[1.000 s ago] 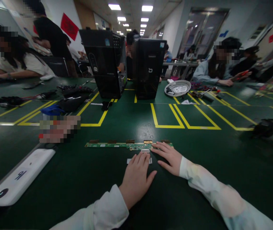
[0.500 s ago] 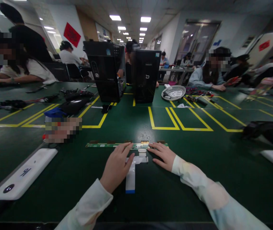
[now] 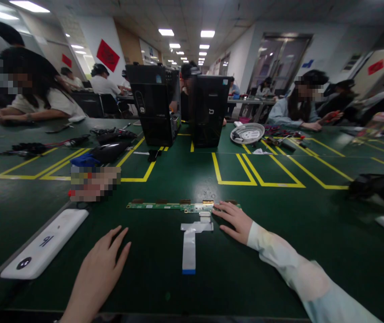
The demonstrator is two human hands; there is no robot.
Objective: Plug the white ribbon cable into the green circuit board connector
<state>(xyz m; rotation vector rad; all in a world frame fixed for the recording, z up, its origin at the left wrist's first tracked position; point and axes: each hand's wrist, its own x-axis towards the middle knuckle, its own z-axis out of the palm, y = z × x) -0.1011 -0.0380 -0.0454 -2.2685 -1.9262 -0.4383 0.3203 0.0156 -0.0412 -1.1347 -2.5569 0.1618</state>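
A long, narrow green circuit board [image 3: 165,207] lies flat across the green table in front of me. From its middle a white flat ribbon cable [image 3: 189,251] with a blue end runs toward me. The fingertips of my right hand [image 3: 235,220] rest on the board's right part, fingers spread, partly covering it. My left hand [image 3: 99,264] is apart from the board, to the left of the cable and low over the table, with its fingers stretched out and nothing in them.
A white power bank-like device [image 3: 45,244] lies at the left, near a pixelated item [image 3: 94,184]. Two black computer towers [image 3: 153,105] stand at the back. A white basket [image 3: 247,133] sits right of them. Yellow tape marks the table; people sit beyond.
My left hand has come off the board and moved left and toward me. My right hand stays on the board's right part. The view has shifted slightly.
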